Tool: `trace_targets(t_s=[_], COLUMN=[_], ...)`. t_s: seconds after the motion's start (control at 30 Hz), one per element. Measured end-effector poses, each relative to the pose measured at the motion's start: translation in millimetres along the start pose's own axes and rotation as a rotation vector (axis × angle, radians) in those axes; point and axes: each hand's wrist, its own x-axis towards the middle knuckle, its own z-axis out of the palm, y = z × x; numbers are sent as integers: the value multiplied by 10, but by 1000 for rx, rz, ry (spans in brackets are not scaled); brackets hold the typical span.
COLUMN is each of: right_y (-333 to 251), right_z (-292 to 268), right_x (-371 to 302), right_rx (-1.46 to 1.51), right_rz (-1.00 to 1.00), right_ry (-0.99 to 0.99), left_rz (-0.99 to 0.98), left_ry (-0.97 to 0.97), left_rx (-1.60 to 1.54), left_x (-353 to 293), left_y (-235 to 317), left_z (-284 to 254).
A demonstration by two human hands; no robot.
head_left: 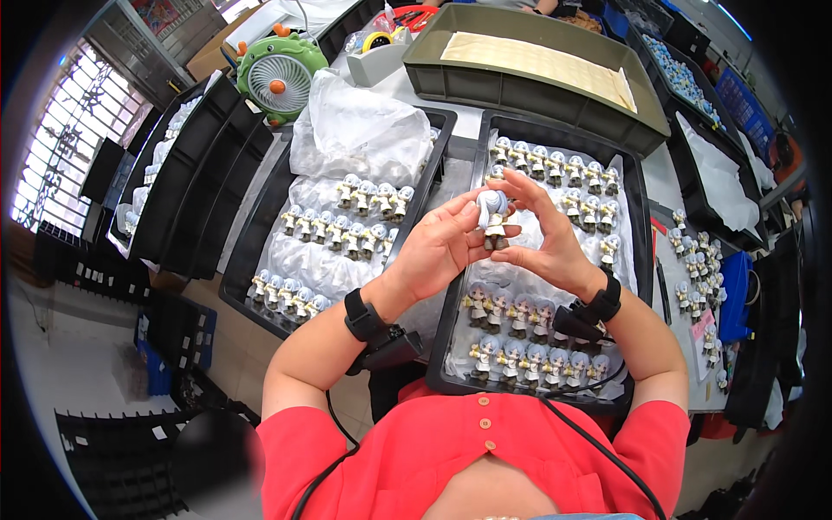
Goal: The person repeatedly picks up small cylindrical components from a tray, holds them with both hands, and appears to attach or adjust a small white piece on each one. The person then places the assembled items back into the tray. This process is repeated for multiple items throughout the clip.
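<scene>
Between both hands I hold a small figurine (495,227) with pale blue-grey hair, a white outfit and dark boots, upright over the right-hand tray. My left hand (435,250) pinches it from the left side, the fingers partly behind it. My right hand (555,247) curves around its right side, with the thumb near the boots and the fingertips by the head. Below my hands is a black tray (642,286) lined with white wrapping, with rows of similar figurines (531,362) standing in it. To its left another black tray (251,286) holds more rows of figurines (334,232).
A green fan (279,80) stands at the back left, beside crumpled white plastic sheeting (347,130). At the back is a large olive bin (529,108). Loose figurines (698,264) cluster on the table at right. A stacked black crate (204,165) rises at far left.
</scene>
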Motion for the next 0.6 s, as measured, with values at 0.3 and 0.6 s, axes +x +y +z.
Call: trace_targets(t_s=[0.3,0.6], right_y=[86,-34], right_z=[-1,-35], right_x=[9,6], right_rx=[111,36], right_rz=[-22,5], right_ry=[-3,25], left_rz=[40,-36], left_ry=[-76,125], left_rx=[-76,155], left_x=[-1,-38], left_y=[30,305], left_z=[18,-52])
